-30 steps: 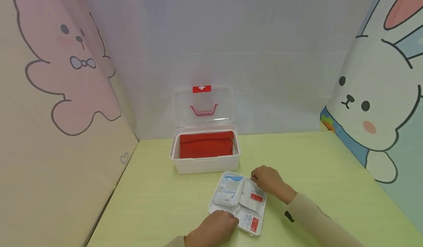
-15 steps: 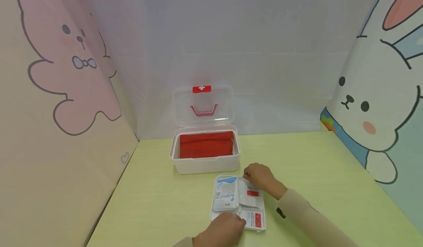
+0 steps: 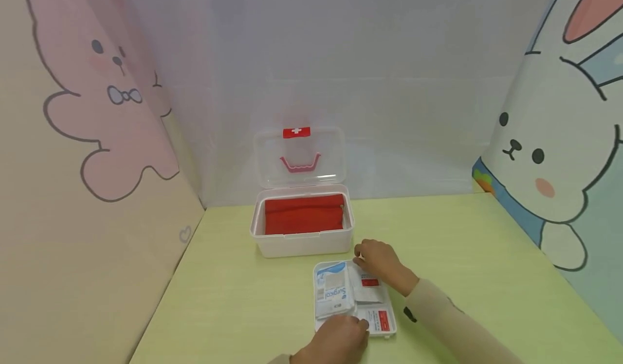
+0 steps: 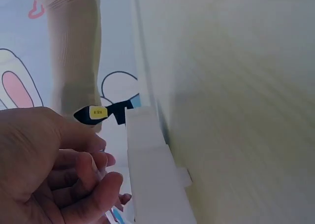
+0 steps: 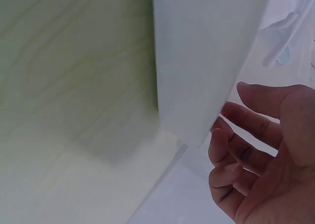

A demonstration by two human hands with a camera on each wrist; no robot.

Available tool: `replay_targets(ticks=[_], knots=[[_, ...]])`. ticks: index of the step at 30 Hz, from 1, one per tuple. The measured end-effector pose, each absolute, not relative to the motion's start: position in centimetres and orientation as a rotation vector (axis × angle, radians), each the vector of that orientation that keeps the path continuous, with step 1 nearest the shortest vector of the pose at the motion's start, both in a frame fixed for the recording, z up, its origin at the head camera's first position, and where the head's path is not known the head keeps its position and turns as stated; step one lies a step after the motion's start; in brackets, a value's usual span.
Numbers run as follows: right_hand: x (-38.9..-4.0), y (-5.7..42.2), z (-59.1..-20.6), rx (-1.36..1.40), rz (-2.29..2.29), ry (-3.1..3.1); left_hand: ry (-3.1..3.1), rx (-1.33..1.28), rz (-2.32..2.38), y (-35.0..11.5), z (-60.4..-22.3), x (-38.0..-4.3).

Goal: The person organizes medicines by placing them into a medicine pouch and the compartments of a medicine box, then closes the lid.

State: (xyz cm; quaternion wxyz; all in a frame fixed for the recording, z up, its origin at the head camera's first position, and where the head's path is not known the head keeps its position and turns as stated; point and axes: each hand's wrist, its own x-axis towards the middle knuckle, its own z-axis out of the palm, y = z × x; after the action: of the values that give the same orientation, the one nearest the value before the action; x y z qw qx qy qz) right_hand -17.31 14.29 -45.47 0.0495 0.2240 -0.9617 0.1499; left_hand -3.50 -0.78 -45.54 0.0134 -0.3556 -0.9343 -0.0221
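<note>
A white compartment tray [image 3: 392, 321] lies on the table, holding a blue-and-white packet [image 3: 333, 293] with "Surgical" print at its left. White packets with red labels [image 3: 372, 321] fill its right side. At the tray's near edge is my left hand [image 3: 338, 339]; its fingers are loosely bent beside the white tray wall [image 4: 152, 170] in the left wrist view. My right hand [image 3: 382, 261] is over the far right corner. In the right wrist view its thumb stands apart from the bent fingers [image 5: 251, 120], which are right at the tray's corner.
Behind the tray stands a white first-aid box [image 3: 304, 243] with red cloth [image 3: 304, 214] inside. Its clear lid [image 3: 267, 158] is raised against the pale back curtain [image 3: 413, 110]. Printed side walls flank the yellow-green table [image 3: 243, 299].
The tray has turned to sit squarer to the box and shifted slightly right. My left hand moved right with it, my right hand left. Fingers of both hands have loosened at its edges.
</note>
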Motion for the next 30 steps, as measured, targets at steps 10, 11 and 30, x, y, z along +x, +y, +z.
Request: replay_targets(ticks=[10, 11, 30], knots=[[-15.1, 15.6, -43.7, 0.66, 0.43, -2.84, -2.826, -0.716, -0.348, -4.3, -45.0, -5.6], [-14.8, 15.8, -43.6, 0.658, 0.417, -2.839, -2.828, -0.662, -0.379, -4.7, -45.0, -5.9], [-10.6, 19.4, -44.3, 0.455, 0.334, -3.024, -3.038, -0.233, -0.673, -7.8, -45.7, -8.1]])
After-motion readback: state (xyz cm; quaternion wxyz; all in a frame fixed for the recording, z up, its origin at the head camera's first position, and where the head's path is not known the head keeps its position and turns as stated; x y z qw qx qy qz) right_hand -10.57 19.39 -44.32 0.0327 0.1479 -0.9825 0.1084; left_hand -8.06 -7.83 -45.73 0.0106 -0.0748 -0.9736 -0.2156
